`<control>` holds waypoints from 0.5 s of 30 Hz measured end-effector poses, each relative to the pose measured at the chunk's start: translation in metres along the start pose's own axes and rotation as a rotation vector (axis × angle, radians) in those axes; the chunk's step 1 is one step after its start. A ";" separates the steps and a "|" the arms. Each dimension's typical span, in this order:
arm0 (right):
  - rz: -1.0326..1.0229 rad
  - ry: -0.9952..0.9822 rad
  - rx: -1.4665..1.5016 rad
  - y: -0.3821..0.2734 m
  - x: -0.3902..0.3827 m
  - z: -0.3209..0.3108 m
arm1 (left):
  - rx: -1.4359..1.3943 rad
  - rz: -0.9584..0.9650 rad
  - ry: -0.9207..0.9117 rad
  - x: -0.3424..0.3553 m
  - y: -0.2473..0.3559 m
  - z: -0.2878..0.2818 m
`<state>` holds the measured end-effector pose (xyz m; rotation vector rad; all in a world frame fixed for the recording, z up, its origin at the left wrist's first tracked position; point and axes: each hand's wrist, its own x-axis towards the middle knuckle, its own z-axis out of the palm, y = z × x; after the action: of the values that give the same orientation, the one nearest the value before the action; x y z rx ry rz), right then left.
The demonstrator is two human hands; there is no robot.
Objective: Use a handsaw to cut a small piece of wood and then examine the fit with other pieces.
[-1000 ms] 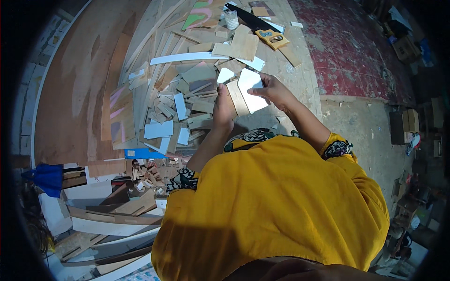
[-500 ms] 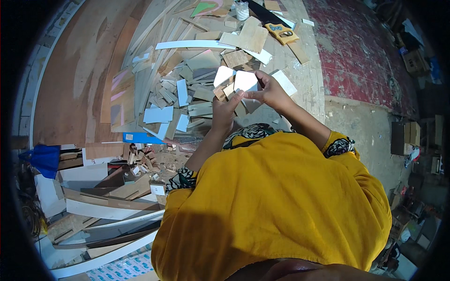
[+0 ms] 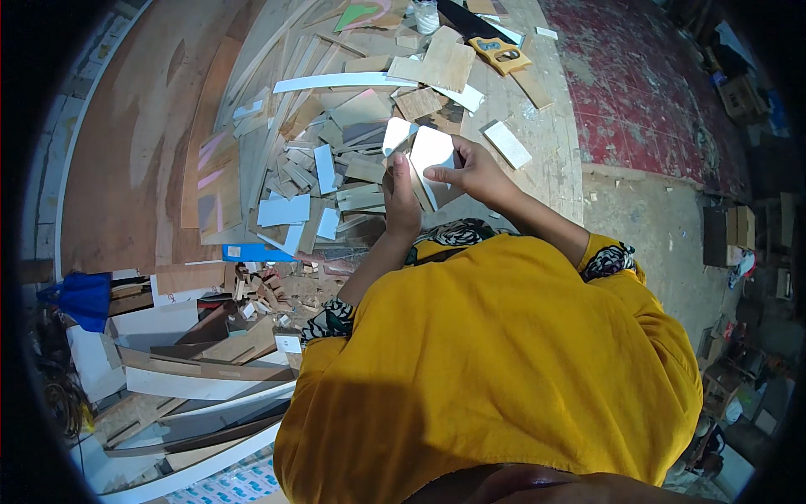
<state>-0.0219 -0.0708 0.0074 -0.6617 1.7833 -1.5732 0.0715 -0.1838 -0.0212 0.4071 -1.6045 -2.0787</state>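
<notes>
My left hand (image 3: 401,195) and my right hand (image 3: 470,170) are raised together over a heap of offcuts. Between them they hold white-faced board pieces (image 3: 428,155), flat and roughly rectangular, with a brown edge showing. The right hand's fingers pinch the larger piece from its right side. The left hand grips from below, thumb up against a smaller white piece (image 3: 395,134). Both forearms come out of yellow sleeves with patterned cuffs.
A pile of plywood and laminate scraps (image 3: 319,181) covers the wooden surface in front of me. A yellow-handled hand saw (image 3: 497,52) lies at the top, a long white strip (image 3: 340,81) beside it. Stacked boards (image 3: 193,370) lie lower left, a blue bag (image 3: 84,298) at the left.
The view has shifted so the scrap pile sits lower in the picture. Both hands stay together on the white pieces, turning them slightly.
</notes>
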 end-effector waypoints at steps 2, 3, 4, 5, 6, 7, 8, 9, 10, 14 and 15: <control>-0.026 0.006 0.055 0.005 0.002 -0.003 | -0.068 -0.010 -0.053 0.002 0.001 0.000; -0.024 0.012 0.057 0.006 0.003 -0.006 | -0.137 -0.019 -0.101 0.003 0.002 0.000; -0.016 0.002 0.157 0.006 0.005 -0.009 | -0.137 -0.023 -0.106 0.005 0.004 0.002; -0.008 -0.011 0.258 0.006 0.006 -0.013 | -0.275 -0.059 -0.038 0.007 0.013 0.005; -0.007 -0.006 0.260 0.006 0.007 -0.018 | -0.414 -0.094 0.030 0.010 0.018 0.007; 0.028 0.028 0.298 0.006 0.009 -0.024 | -0.573 -0.174 -0.046 0.021 -0.002 -0.011; 0.064 0.066 0.337 0.006 0.010 -0.032 | -0.573 -0.182 -0.052 0.022 0.005 -0.014; 0.133 0.116 0.391 -0.002 0.010 -0.040 | -0.530 -0.174 -0.120 0.021 0.015 -0.015; 0.144 0.143 0.466 -0.007 0.009 -0.048 | -0.487 -0.166 -0.187 0.020 0.022 -0.015; 0.143 0.180 0.487 -0.011 0.012 -0.063 | -0.592 -0.200 -0.217 0.024 0.023 -0.014; 0.121 0.130 0.493 -0.013 0.011 -0.060 | -0.593 -0.202 -0.221 0.025 0.023 -0.011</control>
<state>-0.0752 -0.0417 0.0223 -0.2161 1.4048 -1.9056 0.0607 -0.2105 -0.0003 0.1342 -0.9998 -2.6961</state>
